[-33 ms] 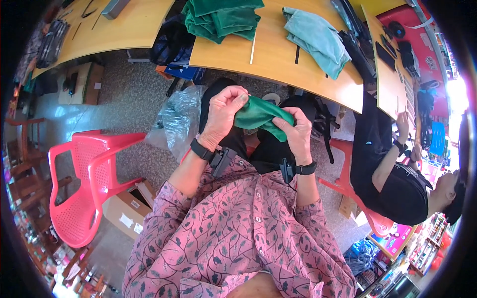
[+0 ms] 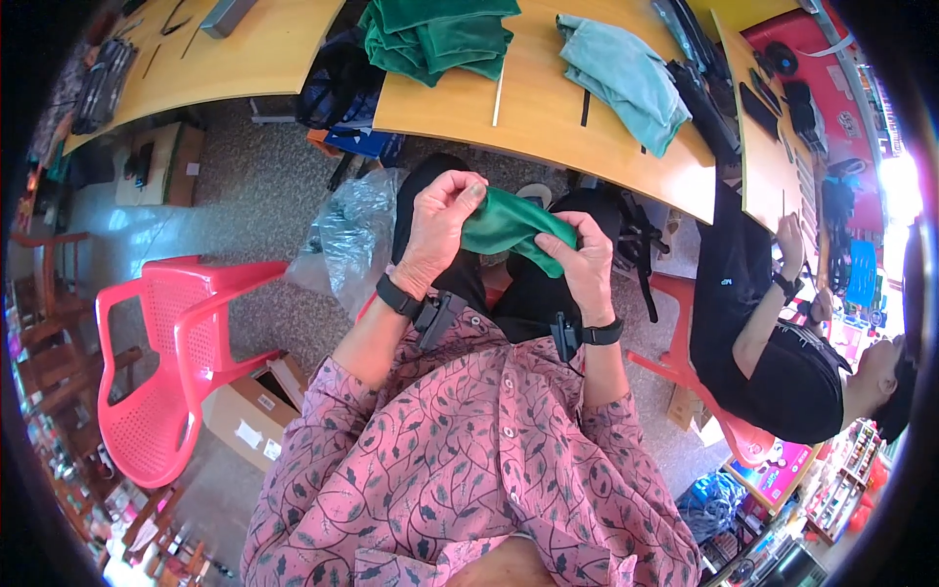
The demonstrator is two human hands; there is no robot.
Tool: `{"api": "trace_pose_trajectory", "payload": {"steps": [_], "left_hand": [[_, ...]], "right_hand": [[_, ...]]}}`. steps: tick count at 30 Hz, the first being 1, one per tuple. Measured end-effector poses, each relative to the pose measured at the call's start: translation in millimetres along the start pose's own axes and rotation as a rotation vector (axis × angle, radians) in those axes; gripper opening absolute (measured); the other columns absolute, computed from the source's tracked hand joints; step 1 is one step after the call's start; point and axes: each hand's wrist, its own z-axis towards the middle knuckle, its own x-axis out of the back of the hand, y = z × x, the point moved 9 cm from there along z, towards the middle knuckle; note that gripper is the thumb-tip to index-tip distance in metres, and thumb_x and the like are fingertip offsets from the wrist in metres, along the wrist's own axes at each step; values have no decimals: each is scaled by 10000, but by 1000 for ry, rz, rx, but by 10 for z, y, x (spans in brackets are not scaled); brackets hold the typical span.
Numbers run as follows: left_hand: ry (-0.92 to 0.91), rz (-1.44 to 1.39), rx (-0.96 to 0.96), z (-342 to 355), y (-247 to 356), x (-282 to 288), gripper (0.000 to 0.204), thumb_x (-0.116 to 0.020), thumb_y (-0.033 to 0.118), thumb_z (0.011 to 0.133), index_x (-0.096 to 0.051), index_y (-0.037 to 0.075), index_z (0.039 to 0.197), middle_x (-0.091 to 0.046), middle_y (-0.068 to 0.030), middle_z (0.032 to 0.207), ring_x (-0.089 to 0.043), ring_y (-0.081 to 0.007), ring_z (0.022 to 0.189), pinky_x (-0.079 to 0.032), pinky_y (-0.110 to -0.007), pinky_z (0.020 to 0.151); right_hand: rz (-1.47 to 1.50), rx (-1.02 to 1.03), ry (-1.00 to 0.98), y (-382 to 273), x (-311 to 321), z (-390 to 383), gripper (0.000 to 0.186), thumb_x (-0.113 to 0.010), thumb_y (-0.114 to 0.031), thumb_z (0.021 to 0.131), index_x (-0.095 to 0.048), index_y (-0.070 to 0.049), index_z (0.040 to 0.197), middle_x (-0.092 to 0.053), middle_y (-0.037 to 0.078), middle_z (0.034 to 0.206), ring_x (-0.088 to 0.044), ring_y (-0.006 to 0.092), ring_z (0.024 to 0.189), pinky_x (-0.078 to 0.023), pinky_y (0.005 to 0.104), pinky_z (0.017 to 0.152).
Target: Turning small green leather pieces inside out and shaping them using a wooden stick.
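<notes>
A piece of dark green velvety cloth (image 2: 511, 231) is held up over my lap, below the table edge. My left hand (image 2: 445, 223) pinches its left end between thumb and fingers. At the cloth's right end, my right hand (image 2: 583, 256) grips it with the thumb on top and the fingers behind. Between the two hands the cloth hangs slightly slack, its lower right part drooping. Both wrists carry a black strap with a small dark device.
On the wooden table (image 2: 440, 112) lie folded dark green cloths (image 2: 437, 39) and a pale green cloth (image 2: 623, 78). A pink plastic chair (image 2: 161, 382), a clear plastic bag (image 2: 352, 235) and a cardboard box (image 2: 245, 416) are at the left. Another person (image 2: 782, 382) in black sits at the right.
</notes>
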Motion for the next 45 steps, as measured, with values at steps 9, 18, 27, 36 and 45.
{"api": "trace_pose_trajectory", "payload": {"steps": [9, 18, 27, 36, 45], "left_hand": [[312, 573, -272, -40, 255, 237, 211, -609, 222, 971, -559, 23, 921, -575, -42, 781, -500, -79, 699, -440, -270, 616], [376, 865, -363, -47, 406, 240, 258, -670, 258, 924, -575, 23, 877, -582, -86, 767, -556, -210, 682, -466, -345, 618], [89, 991, -782, -233, 724, -330, 460, -831, 363, 679, -652, 79, 993, -554, -149, 1156, -536, -325, 1041, -440, -407, 870], [-197, 1179, -753, -356, 402, -585, 366, -805, 165, 647, -660, 109, 978, -534, -152, 1322, -450, -353, 1268, -283, -518, 1086], [198, 454, -351, 0, 310, 80, 189, -602, 193, 959, -565, 8, 948, -616, -123, 761, -541, -140, 665, -468, -322, 630]], "right_hand": [[420, -40, -59, -239, -128, -28, 278, -731, 42, 805, -622, -5, 1055, -627, 9, 913, -593, 79, 870, -481, 210, 798], [443, 9, 74, -65, -59, 77, 224, -728, -16, 843, -629, -11, 1045, -624, -8, 878, -560, 53, 761, -451, 182, 675], [533, -177, 102, 55, -87, 223, 203, -732, -84, 862, -626, -32, 1027, -620, -14, 832, -531, 21, 642, -356, 157, 456], [390, -224, -21, -44, -326, 271, 178, -695, -134, 899, -632, -14, 1013, -648, 23, 835, -579, 55, 643, -423, 174, 484], [-594, 610, 139, -841, -693, 702, 229, -628, -73, 864, -648, -45, 1091, -623, 128, 1122, -556, 344, 1053, -456, 422, 875]]}}
